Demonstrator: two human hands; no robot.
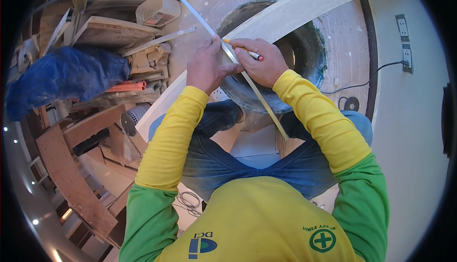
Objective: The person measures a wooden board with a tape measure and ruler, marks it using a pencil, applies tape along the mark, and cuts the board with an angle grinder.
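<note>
Left hand [204, 66], thumb and fingers spread, presses metal strip [193, 10] on board [309, 14]; right hand [263, 62] pinches pen [253, 54]; uneven pressure could skid strip.

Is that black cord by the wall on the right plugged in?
Plugged in: the black cord ends at a plug seated in the lower wall outlet.

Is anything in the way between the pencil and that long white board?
Nothing that I can see. The pencil, held in the right hand, points toward the edge of the white board. The long thin strip, under the left hand, lies right beside the tip. Whether the tip touches, I can't tell.
</note>
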